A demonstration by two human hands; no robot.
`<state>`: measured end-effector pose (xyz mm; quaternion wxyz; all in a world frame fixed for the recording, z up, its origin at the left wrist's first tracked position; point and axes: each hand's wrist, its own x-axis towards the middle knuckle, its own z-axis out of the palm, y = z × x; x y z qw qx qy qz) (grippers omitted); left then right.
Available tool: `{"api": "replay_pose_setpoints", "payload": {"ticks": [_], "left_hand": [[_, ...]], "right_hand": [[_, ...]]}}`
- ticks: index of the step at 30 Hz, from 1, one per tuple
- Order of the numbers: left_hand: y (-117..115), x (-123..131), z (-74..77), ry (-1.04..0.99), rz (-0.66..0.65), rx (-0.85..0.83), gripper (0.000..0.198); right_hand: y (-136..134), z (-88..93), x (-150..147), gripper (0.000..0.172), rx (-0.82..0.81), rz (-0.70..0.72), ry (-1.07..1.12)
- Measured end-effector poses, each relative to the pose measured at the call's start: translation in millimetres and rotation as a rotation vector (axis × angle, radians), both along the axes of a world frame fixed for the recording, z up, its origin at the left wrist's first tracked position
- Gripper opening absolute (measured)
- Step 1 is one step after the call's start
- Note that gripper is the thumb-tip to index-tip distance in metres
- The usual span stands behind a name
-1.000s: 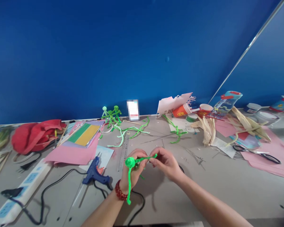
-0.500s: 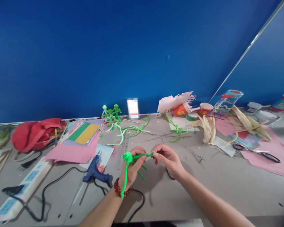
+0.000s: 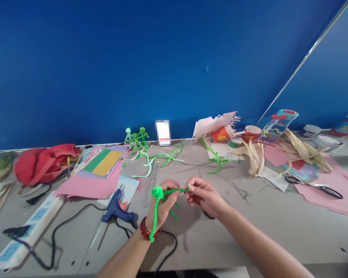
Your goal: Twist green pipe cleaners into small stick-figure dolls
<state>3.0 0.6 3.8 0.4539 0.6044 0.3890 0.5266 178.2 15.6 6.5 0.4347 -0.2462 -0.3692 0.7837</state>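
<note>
A bright green pipe-cleaner figure (image 3: pixel 157 192) with a coiled round head is held above the table. My left hand (image 3: pixel 165 206) is closed around its middle, so most of its body is hidden. One long limb hangs down over my beaded bracelet, and two shorter ends poke out below the fingers. Thumb and forefinger of my right hand (image 3: pixel 204 195) pinch the tip of the twisted limb that stretches right. Finished-looking pipe-cleaner figures (image 3: pixel 138 139) stand by the wall, near loose green and pale pipe cleaners (image 3: pixel 162 157).
To the left lie a blue glue gun (image 3: pixel 117 210), a power strip (image 3: pixel 29 231), pink paper (image 3: pixel 89 185) and a red cloth item (image 3: pixel 45 164). A ruler (image 3: pixel 152 181) lies behind my left hand. Scissors (image 3: pixel 314 186), dried husks (image 3: pixel 255 158) and paper cups (image 3: pixel 223 133) are at right.
Both hands stay nearly in place. My right hand has shifted very slightly at the limb's tip, and the figure's head and hanging limb have moved a little to the right.
</note>
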Motion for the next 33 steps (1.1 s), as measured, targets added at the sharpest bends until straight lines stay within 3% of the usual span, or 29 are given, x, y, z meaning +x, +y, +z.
{"api": "replay_pose_setpoints", "payload": {"ticks": [8, 33], "left_hand": [[-0.3, 1.8, 5.2, 0.052, 0.0, -0.004, 0.012], [-2.1, 1.1, 6.1, 0.119, -0.001, 0.02, 0.011]], "right_hand": [[2.3, -1.4, 2.9, 0.023, -0.021, 0.064, -0.02], [1.9, 2.0, 2.3, 0.024, 0.05, -0.036, -0.178]]}}
